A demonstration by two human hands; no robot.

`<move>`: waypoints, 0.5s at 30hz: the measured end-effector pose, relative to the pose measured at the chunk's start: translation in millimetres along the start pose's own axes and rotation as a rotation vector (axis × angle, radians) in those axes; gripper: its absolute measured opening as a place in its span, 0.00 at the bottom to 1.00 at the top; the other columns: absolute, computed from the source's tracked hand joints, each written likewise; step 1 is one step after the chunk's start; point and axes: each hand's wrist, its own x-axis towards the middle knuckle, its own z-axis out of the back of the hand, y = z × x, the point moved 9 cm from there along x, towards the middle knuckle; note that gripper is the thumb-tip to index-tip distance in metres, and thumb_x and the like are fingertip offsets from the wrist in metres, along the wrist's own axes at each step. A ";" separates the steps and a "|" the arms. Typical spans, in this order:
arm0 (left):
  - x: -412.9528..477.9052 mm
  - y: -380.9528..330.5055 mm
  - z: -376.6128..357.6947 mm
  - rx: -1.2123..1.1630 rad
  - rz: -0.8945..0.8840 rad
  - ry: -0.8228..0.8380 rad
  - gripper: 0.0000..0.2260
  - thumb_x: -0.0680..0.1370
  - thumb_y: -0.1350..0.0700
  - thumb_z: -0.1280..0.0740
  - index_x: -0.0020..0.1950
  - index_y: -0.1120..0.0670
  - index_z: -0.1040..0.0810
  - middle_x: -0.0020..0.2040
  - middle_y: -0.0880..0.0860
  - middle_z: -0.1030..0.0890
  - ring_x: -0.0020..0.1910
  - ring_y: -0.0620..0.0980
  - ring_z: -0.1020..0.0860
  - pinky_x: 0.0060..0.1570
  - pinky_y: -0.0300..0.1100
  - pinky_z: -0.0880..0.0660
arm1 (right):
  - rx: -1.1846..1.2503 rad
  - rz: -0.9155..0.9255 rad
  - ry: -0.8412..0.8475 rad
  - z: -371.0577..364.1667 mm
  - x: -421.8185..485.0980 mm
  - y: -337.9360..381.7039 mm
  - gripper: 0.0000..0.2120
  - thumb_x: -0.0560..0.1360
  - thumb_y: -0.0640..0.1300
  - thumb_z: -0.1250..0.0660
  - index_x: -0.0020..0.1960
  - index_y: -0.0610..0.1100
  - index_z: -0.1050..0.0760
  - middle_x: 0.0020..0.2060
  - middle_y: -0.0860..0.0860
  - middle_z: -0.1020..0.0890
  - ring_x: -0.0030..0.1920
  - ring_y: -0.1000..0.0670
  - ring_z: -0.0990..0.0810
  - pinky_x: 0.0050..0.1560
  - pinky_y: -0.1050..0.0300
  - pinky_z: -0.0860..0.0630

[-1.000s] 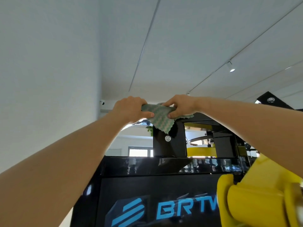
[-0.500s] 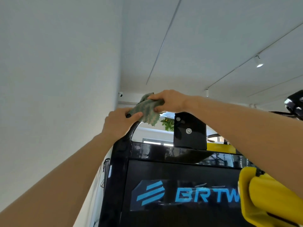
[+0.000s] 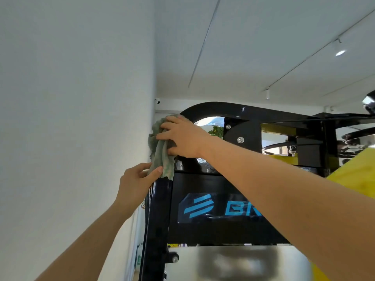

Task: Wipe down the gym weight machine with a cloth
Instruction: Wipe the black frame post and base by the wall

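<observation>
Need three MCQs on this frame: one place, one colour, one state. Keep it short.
1. Where is the cloth? A. on the yellow part B. on the curved top-left corner of the frame C. on the floor
2. What colour is the logo? A. red B. blue C. white
3. The left hand is A. hanging idle B. flat on the wall C. pinching the cloth's lower end
Key: B, it drapes over that corner; B, its stripes and letters are blue; C, thumb and fingers close on the hanging edge.
</observation>
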 end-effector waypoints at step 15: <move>-23.5 -59.5 -10.4 0.215 -0.294 -0.085 0.27 0.81 0.44 0.36 0.79 0.46 0.38 0.65 0.45 0.24 0.57 0.45 0.24 0.56 0.37 0.28 | 0.394 -0.250 -0.224 -11.7 -70.0 5.8 0.31 0.80 0.51 0.34 0.80 0.53 0.42 0.57 0.47 0.27 0.55 0.49 0.28 0.56 0.51 0.26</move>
